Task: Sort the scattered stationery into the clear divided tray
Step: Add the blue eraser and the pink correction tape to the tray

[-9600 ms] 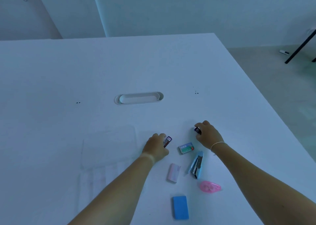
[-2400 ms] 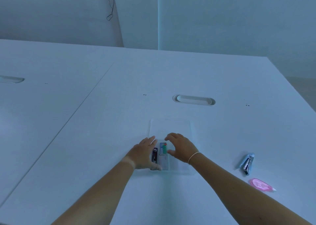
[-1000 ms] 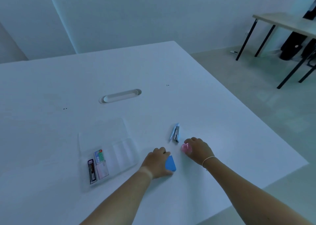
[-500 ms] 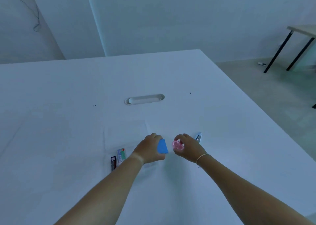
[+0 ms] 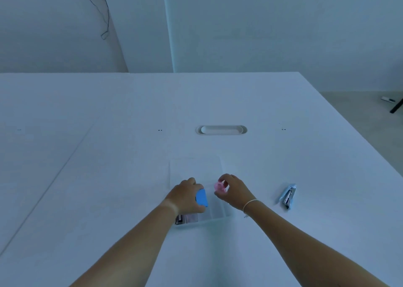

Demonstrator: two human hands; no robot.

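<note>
Currently both hands are over the clear divided tray (image 5: pixel 219 218), which sits on the white table (image 5: pixel 109 177) near the front centre. Left hand (image 5: pixel 185 197) is clamped on a blue eraser (image 5: pixel 201 197), thumb underneath and fingers wrapped over the top; the eraser is tilted on edge above the middle compartments. Right hand (image 5: pixel 233 190) has its fingertips pinched on a pink correction tape (image 5: pixel 219 187), held above the right half of the tray, apart from the eraser. Which compartment each item lines up with, can't tell; the dividers are barely visible through the clear plastic. At the tray's left end, partly hidden under the left wrist, a dark lead refill case (image 5: pixel 179 218) lies next to a pale pink item (image 5: pixel 190 217), both inside the tray. The tray's clear lid (image 5: pixel 196 166) is folded out flat on the table on the far side. A light blue stapler (image 5: pixel 289 196) lies on the table to the right of the tray, well apart from it and clear of the right arm. A thin white band (image 5: pixel 249 204) sits on the right wrist. An oval cable grommet (image 5: pixel 221 130) is set into the table further back.
</note>
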